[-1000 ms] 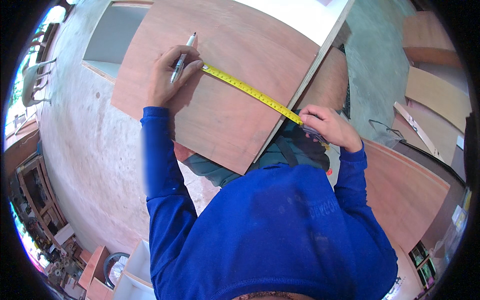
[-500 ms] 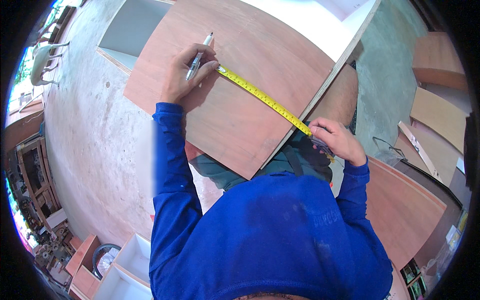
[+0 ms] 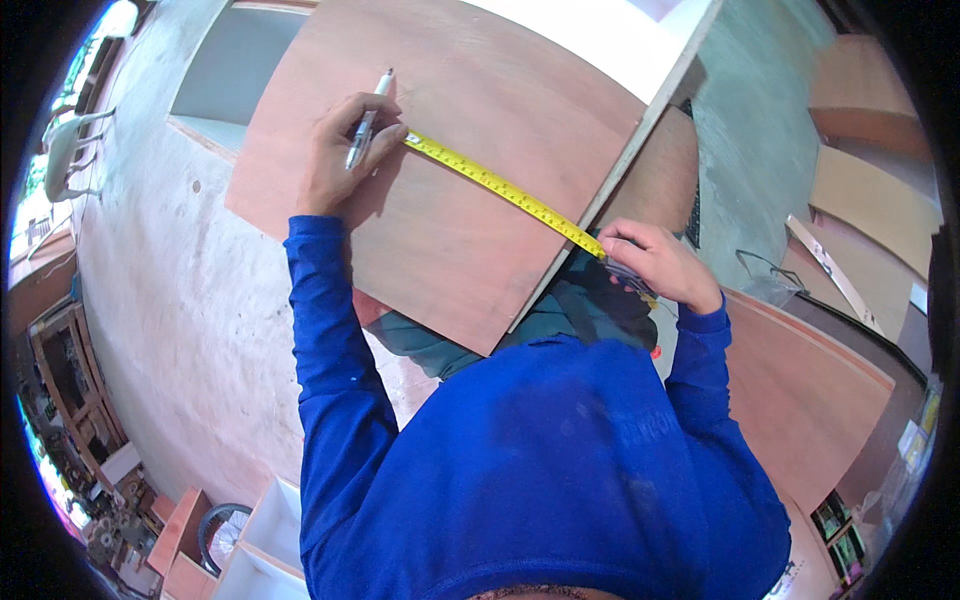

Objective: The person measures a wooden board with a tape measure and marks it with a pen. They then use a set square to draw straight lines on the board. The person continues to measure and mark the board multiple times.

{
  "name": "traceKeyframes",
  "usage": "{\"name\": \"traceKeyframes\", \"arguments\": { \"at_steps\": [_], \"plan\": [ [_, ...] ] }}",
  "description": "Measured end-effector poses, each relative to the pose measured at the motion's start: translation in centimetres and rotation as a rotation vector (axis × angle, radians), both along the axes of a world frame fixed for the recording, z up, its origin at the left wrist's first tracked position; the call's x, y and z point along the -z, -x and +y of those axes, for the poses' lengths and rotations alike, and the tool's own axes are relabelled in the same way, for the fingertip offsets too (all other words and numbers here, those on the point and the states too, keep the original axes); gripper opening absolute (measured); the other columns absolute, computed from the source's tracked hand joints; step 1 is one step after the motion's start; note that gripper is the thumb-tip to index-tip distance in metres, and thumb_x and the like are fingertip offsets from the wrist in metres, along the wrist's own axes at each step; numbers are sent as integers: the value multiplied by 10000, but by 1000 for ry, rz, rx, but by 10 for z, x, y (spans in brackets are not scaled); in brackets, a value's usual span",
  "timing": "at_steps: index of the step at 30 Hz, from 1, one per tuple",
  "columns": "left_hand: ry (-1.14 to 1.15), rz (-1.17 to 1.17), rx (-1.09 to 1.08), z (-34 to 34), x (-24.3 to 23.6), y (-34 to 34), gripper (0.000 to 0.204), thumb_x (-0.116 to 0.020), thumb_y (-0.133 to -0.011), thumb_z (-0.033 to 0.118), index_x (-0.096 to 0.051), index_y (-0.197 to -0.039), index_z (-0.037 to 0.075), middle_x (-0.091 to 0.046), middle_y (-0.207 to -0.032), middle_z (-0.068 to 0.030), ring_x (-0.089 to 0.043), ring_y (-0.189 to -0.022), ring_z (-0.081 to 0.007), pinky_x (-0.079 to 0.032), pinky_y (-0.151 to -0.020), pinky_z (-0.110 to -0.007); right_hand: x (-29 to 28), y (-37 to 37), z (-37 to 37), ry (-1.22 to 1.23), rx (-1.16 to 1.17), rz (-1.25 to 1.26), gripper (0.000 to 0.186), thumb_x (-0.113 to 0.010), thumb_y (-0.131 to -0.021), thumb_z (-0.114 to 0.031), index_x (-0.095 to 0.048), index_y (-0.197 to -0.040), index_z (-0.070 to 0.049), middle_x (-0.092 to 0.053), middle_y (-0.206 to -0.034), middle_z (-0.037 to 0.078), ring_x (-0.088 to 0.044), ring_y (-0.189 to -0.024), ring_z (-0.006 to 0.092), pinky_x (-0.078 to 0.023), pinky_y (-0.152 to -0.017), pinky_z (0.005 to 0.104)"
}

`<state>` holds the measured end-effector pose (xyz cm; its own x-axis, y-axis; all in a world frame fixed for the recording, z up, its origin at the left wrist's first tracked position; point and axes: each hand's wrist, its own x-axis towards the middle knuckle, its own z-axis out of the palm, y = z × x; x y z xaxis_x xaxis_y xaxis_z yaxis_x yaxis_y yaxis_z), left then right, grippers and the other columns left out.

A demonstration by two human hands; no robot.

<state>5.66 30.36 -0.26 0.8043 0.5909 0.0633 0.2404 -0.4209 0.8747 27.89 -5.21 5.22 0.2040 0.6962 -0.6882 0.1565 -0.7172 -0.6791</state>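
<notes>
A reddish plywood panel lies in front of me, with a yellow tape blade stretched slantwise across it. My left hand is closed round a white and clear marker pen, its dark tip pointing away from me. The thumb of that hand presses at the blade's far-left end. Past the panel's right edge, my right hand grips the dark case of the tape measure, partly hidden by the fingers. The blade crosses that edge close to my right fingers.
White-lined cabinet boxes adjoin the panel's far side. Another plywood sheet lies at my right, near more boards and a pale wood strip. White open boxes and a wheel sit at lower left. A dog stands far left.
The panel, both hands and the tape have shifted slightly left and up in the picture, along with the far surroundings. The hold on pen and tape measure looks the same.
</notes>
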Motion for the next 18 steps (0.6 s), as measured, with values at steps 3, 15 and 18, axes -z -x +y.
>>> {"name": "traceKeyframes", "arguments": {
  "at_steps": [3,15,18],
  "plan": [
    [47,11,-5,0,1,-2,242,-851,-887,118,-745,-1093,50,-739,-961,-88,-700,-904,-206,-556,-835,-355,-1,1,-1,-23,17,-8,351,-585,-1077,-345,-711,-1149,-26,-733,-905,94,-704,-825,186,-557,-761,347],
    [12,27,9,5,1,-1,264,-865,-880,110,-737,-1101,43,-747,-993,-85,-705,-900,-180,-565,-833,-337,6,2,-2,-8,65,60,326,-588,-1085,-327,-717,-1162,-38,-694,-821,28,-646,-666,120,-525,-593,307],
    [-25,29,19,5,3,-1,236,-833,-923,89,-724,-1127,46,-745,-967,-51,-695,-897,-142,-562,-821,-308,7,2,-2,-22,58,49,330,-587,-1085,-332,-716,-1162,-38,-695,-820,30,-647,-663,122,-528,-591,311]
  ]
}}
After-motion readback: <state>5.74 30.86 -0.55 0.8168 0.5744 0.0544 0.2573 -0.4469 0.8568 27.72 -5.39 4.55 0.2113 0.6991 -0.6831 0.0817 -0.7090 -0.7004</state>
